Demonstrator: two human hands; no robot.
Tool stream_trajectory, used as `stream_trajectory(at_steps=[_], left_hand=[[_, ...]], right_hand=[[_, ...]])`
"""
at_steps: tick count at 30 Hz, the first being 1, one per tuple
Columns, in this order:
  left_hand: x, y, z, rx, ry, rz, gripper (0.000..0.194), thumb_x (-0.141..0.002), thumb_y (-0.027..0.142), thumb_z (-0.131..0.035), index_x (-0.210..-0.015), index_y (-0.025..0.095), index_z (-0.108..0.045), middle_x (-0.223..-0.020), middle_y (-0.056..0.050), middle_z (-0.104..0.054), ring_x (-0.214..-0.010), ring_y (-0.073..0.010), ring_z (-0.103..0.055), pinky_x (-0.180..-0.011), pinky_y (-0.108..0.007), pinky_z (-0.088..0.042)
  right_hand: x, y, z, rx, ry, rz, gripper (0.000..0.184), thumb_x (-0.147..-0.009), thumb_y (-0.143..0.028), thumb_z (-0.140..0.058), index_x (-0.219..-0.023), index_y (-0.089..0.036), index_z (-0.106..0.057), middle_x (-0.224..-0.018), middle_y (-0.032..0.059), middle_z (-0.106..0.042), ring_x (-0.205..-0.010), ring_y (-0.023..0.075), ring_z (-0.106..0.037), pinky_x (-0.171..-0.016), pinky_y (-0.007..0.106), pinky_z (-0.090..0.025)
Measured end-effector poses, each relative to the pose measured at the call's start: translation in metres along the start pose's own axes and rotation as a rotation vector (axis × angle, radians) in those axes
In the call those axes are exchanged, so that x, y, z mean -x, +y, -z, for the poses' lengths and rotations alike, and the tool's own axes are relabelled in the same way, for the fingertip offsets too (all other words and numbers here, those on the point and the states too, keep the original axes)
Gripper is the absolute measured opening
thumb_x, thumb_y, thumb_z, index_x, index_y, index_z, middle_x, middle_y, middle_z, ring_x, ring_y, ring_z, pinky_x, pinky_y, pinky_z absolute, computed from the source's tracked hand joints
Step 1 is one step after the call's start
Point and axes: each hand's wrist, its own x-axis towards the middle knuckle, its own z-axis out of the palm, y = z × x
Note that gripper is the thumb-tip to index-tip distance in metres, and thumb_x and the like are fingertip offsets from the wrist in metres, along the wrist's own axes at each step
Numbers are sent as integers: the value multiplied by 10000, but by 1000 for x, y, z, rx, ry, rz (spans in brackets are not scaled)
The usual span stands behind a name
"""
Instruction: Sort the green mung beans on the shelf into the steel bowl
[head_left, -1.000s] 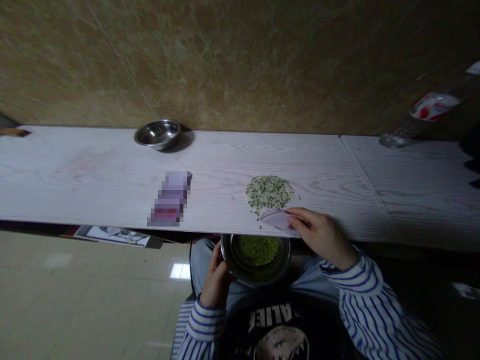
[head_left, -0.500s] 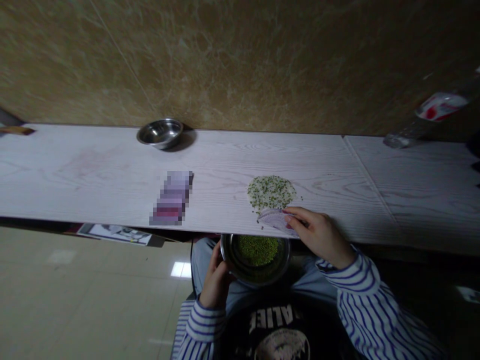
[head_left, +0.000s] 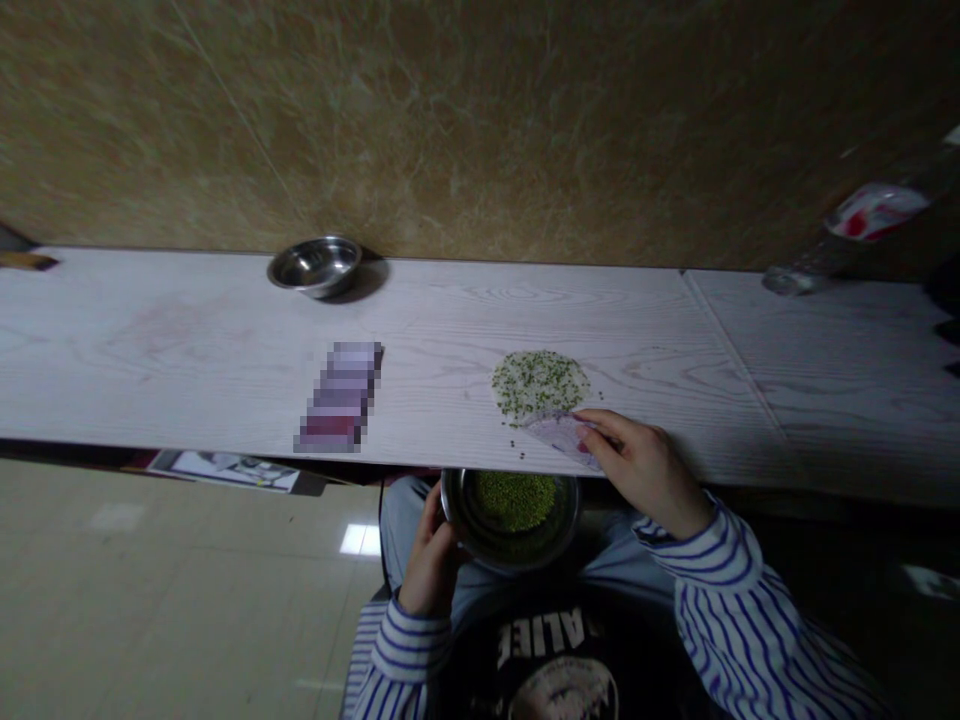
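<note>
My left hand [head_left: 433, 555] grips the left rim of a steel bowl [head_left: 517, 560] held over my lap, just below the table edge. Small green beans that look like mung beans [head_left: 517, 500] lie inside it. My right hand [head_left: 645, 465] pinches a pale purple, fan-shaped flat piece [head_left: 561, 435] against the tabletop; its exact kind I cannot make out. This piece touches or overlaps the near edge of a round patch of green beans mixed with white grains [head_left: 540, 385]. A few loose beans are scattered near the patch.
A second steel bowl [head_left: 315, 268] stands at the back of the white wood-grain table [head_left: 435, 330]. Left of the patch lies a blurred-out flat purple object [head_left: 341, 395]. A clear plastic bottle [head_left: 840, 240] is at the back right, against the marbled wall [head_left: 480, 130].
The purple piece has shifted slightly right with my right hand, and a few more loose beans show to its left. My left hand and the bowl stay in place.
</note>
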Motion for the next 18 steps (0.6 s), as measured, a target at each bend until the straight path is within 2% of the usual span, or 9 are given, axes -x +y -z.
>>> stream_trajectory(at_steps=[4, 9, 18], left_hand=[[0, 0, 0, -18, 2, 0, 757, -596, 201, -695, -1343, 242, -582, -1115, -63, -684, -658, -147, -543, -482, -240, -438], [2, 2, -1, 5, 1, -11, 768, -598, 179, -702, -1352, 235, -569, -1155, -70, -678, -743, -176, -579, -512, -248, -464], [4, 4, -2, 27, 0, -7, 741, -601, 192, -727, -1329, 242, -594, -1136, -76, -693, -741, -171, -591, -536, -245, -463]], right_hand=[[-1, 4, 6, -12, 18, -6, 287, -915, -290, -562, -1099, -188, -757, -829, 52, -811, -765, 209, -774, -661, 282, -576], [-2, 0, 4, -16, 13, -9, 277, -915, -293, -561, -1080, -193, -761, -779, 45, -804, -712, 203, -766, -619, 273, -560], [0, -2, 1, -27, -13, 3, 275, -919, -300, -563, -1083, -204, -762, -767, 37, -800, -696, 196, -761, -591, 261, -551]])
